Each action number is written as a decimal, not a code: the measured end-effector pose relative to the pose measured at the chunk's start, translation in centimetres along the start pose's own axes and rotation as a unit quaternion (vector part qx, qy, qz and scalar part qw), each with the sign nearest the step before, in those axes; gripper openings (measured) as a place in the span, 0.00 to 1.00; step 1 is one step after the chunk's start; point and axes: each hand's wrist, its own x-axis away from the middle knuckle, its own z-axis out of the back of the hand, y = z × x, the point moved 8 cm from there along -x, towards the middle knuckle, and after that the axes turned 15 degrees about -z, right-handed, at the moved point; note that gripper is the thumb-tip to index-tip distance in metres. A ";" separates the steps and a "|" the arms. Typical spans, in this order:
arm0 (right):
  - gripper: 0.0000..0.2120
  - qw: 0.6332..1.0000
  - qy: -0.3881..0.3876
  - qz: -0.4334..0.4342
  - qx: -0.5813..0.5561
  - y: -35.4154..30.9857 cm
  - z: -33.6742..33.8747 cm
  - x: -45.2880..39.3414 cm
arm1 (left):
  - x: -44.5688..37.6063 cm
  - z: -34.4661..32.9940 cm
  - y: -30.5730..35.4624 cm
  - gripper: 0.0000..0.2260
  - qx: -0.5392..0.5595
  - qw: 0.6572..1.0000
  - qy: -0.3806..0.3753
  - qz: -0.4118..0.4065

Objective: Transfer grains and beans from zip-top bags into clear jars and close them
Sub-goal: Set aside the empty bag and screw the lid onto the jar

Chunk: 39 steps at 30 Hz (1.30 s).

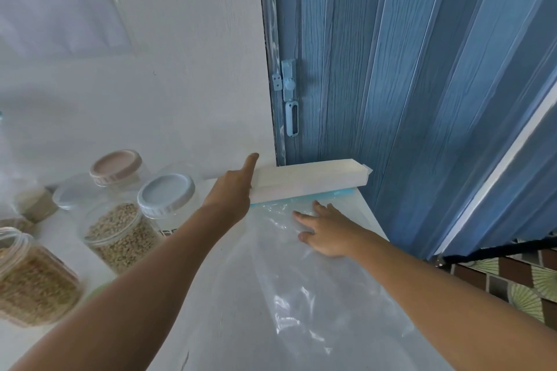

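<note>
- Now the left hand grips the long white box's end, forefinger straight.
- Right hand presses flat, fingers spread, on the empty zip-top bag.
- Blue-lidded jar's dark lettering is unreadable.

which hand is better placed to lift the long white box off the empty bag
Left. The left hand already grips the end of the long white box, index finger stretched along it. The right hand lies flat on the empty zip-top bag, pinning it down, so it would probably stay there.
</note>
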 end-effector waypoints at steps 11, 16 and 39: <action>0.17 0.992 0.050 0.015 -0.111 0.3 1.9 -1.5 | 1.5 -3.7 -0.2 0.35 0.005 0.999 -0.040 -0.019; 0.21 0.987 0.084 -0.001 -0.137 1.8 5.0 2.0 | 1.3 -4.5 -0.4 0.37 0.000 0.999 -0.052 -0.004; 0.45 0.995 0.085 -0.025 0.037 5.4 -5.8 6.6 | 12.0 -13.2 7.4 0.53 -0.032 0.967 -0.225 -0.118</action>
